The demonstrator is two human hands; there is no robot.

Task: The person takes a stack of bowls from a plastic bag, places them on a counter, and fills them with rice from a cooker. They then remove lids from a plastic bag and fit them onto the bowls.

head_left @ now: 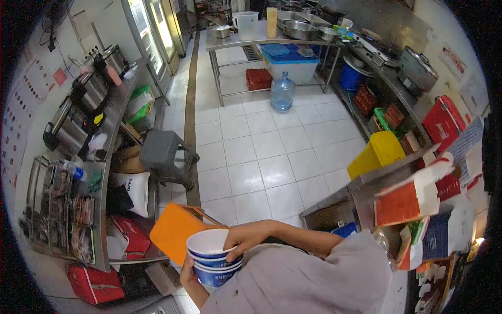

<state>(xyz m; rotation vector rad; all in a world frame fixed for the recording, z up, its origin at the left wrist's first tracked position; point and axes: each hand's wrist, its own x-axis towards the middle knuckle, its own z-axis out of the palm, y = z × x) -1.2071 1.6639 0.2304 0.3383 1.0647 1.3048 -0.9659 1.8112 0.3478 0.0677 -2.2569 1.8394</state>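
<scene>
A short stack of white and blue paper bowls (217,261) is held against the front of my grey shirt, with the top bowl's white inside facing up. My left hand (189,272) wraps round the left side of the stack from below. At the right rim, my right hand (244,238) grips the top bowl, some fingers inside it and the thumb outside. An orange stool (175,230) stands just beyond the bowls.
A grey stool (164,154) stands by the left counter (117,110). Ahead, a blue water bottle (283,93) sits on the tiled floor before a steel table (261,39). A yellow bin (376,154) and stacked cartons (402,201) are at the right.
</scene>
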